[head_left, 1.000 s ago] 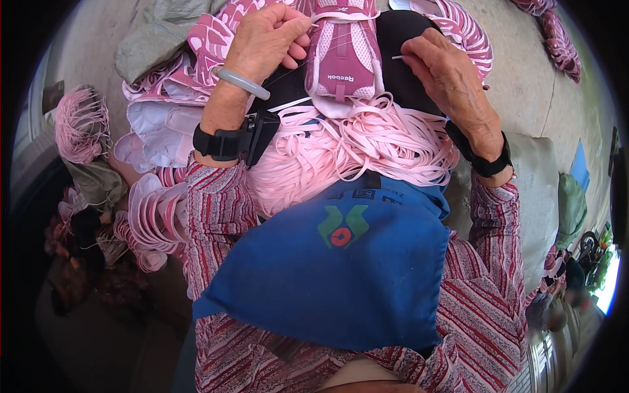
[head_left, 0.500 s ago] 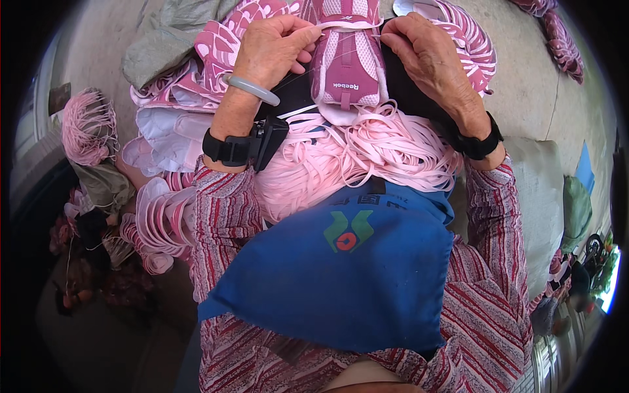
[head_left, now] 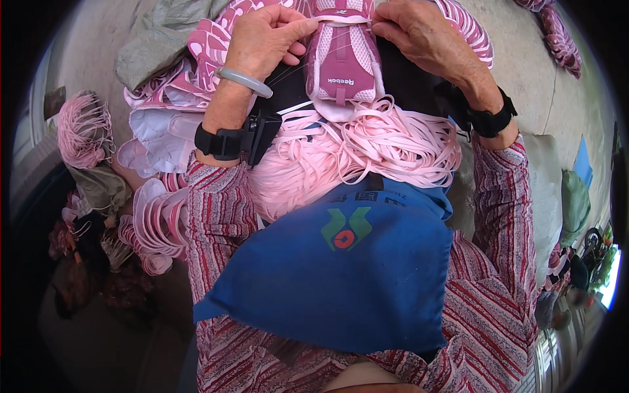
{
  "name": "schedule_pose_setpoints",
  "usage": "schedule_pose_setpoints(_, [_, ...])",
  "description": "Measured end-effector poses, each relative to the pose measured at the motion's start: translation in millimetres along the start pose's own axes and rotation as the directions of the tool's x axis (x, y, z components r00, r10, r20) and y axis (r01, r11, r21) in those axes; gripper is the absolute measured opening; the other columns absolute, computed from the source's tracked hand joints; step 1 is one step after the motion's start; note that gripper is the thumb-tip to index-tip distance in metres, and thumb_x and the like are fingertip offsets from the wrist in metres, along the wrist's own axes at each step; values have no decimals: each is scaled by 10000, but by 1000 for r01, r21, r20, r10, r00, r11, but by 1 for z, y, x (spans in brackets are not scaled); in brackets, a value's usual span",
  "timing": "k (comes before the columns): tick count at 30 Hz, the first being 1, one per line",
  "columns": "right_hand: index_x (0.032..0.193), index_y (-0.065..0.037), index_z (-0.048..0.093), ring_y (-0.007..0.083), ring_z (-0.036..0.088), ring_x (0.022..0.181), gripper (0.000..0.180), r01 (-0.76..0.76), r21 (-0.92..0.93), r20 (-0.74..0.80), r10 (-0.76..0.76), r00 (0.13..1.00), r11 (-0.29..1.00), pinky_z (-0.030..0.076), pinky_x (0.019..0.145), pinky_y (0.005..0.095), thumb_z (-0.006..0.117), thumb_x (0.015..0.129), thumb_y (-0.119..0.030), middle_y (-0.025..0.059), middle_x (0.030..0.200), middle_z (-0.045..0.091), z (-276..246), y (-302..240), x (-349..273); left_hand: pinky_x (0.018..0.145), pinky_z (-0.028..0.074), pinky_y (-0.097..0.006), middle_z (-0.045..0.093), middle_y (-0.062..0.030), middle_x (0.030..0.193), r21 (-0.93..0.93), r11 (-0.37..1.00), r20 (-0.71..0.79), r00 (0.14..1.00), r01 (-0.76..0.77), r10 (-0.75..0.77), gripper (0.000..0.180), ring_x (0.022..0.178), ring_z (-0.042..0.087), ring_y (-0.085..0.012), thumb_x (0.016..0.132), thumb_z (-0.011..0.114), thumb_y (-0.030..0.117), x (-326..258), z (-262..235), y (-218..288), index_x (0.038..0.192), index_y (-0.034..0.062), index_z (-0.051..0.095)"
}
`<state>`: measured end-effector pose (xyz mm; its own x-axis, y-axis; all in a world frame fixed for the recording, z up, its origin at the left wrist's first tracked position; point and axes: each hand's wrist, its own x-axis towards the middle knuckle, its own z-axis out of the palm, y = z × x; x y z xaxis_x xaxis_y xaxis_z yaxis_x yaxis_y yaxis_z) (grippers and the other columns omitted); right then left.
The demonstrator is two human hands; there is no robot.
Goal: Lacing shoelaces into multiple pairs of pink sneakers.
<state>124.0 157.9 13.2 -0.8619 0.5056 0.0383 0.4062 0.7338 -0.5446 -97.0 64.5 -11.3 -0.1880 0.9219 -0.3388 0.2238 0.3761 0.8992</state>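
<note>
A pink and white mesh shoe upper (head_left: 339, 62) lies on my lap at the top of the view. A pale flat shoelace (head_left: 343, 19) crosses it from side to side. My left hand (head_left: 265, 42), wearing a pale bangle, pinches at the lace's left end. At the right edge of the upper, my right hand (head_left: 419, 36) has its fingers closed on the lace's other end, mostly hidden by the fingers. Fine threads run slantwise over the upper. Just below it, a heap of loose pink shoelaces (head_left: 400, 141) rests on my blue apron (head_left: 288, 281).
Stacked pink and white shoe uppers (head_left: 213, 42) lie left of my lap, with more uppers (head_left: 468, 29) at the right. A bundle of pink laces (head_left: 85, 131) hangs at far left. Grey-green sacking (head_left: 154, 49) sits at upper left, and a pale sack (head_left: 544, 190) beside my right arm.
My right hand has shifted slightly upward, its wrist turning outward to the right. My left hand keeps its pinch beside the upper. The whole view has shifted slightly.
</note>
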Motion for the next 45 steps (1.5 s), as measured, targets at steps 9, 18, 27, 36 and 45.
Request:
schedule_pose_setpoints(9, [787, 21, 579, 362, 559, 695, 126, -116, 144, -366, 162, 916, 983, 436, 632, 408, 590, 840, -93, 202, 721, 545, 20, -19, -13, 711, 523, -350, 640, -171, 878, 705, 610, -95, 804, -362, 587, 273, 789, 633, -345, 837, 662, 203, -35, 28, -2, 1035, 16, 643])
schedule_pose_setpoints(18, [955, 53, 522, 337, 611, 773, 239, -218, -284, -247, 149, 957, 934, 534, 656, 358, 599, 806, -117, 204, 906, 531, 54, -46, -31, 716, 527, -402, 590, -206, 877, 826, 486, -15, 851, -285, 525, 212, 824, 628, -354, 800, 584, 101, -34, 37, -2, 959, -38, 575])
schedule_pose_setpoints(27, [896, 55, 508, 381, 583, 812, 140, -68, -84, -157, 54, 986, 994, 503, 693, 419, 529, 780, -21, 214, 855, 548, 38, -17, -18, 684, 508, -410, 608, -182, 856, 685, 613, -150, 748, -393, 647, 165, 773, 617, -356, 808, 544, 53, -30, 44, -12, 953, -11, 589])
schedule_pose_setpoints(36, [984, 41, 505, 386, 584, 791, 191, -151, -61, -290, 127, 949, 987, 506, 697, 428, 519, 806, -27, 208, 871, 551, 42, -26, -19, 680, 504, -413, 632, -177, 840, 583, 707, -189, 779, -401, 597, 129, 768, 630, -357, 837, 560, 72, -22, 35, -11, 938, 22, 623])
schedule_pose_setpoints(45, [1062, 27, 595, 333, 584, 755, 231, 39, 111, -210, -15, 978, 993, 464, 683, 363, 523, 847, -13, 169, 850, 569, 29, -3, -16, 595, 543, -411, 618, -180, 856, 750, 524, 31, 814, -403, 581, 201, 735, 655, -355, 789, 548, 16, -30, 31, 1, 970, 104, 552])
